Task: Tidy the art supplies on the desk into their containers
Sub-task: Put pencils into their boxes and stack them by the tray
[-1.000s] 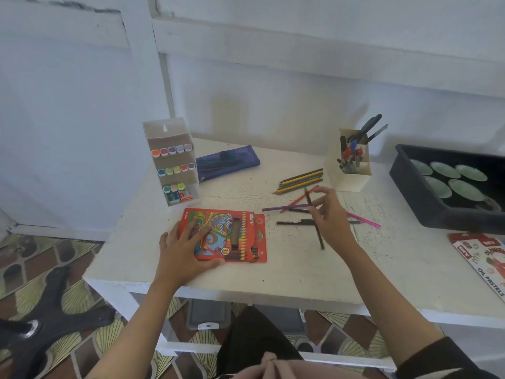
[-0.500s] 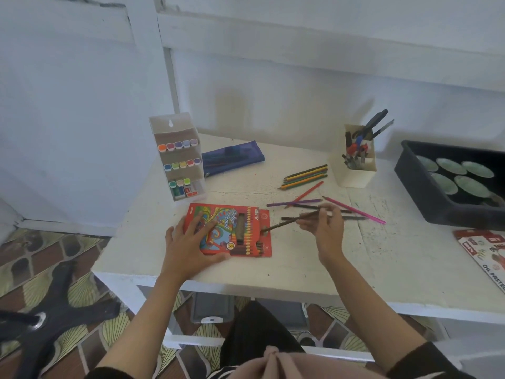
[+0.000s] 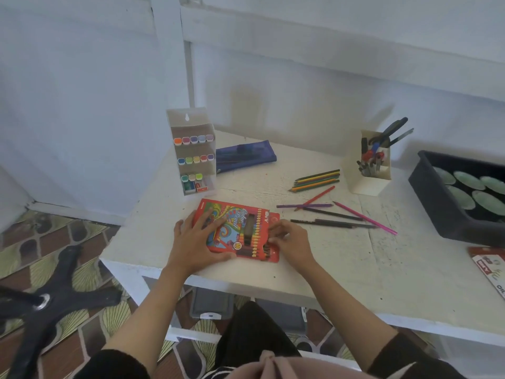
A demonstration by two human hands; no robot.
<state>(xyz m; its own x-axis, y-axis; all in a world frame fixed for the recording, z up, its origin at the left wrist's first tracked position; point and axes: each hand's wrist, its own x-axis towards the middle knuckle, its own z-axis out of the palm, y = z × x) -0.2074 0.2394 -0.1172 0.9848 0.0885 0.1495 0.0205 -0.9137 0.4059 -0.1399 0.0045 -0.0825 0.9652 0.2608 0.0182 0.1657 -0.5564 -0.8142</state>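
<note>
A red colour-pencil box (image 3: 235, 214) lies flat near the front edge of the white desk (image 3: 341, 266). My left hand (image 3: 195, 242) presses flat on its left half. At the box's right end, the curled fingers of my right hand (image 3: 292, 242) pinch a dark pencil that is almost wholly hidden inside the box. Loose pencils lie to the right: a bundle of several (image 3: 317, 180), a red one (image 3: 317, 197), a purple one (image 3: 303, 205), a pink one (image 3: 364, 218) and two dark ones (image 3: 333, 222).
A marker stand (image 3: 194, 154) and a blue pouch (image 3: 246, 155) sit at the back left. A cream pen holder (image 3: 369, 173) stands at the back, a black tray (image 3: 437, 203) with green discs at the right, and an oil pastels box (image 3: 492, 266) at the right edge. A chair base (image 3: 52, 299) is on the floor to the left.
My right hand carried a dark pencil from the loose pile leftward to the box's right end, and the pencil slid inside. My left hand stayed on the box.
</note>
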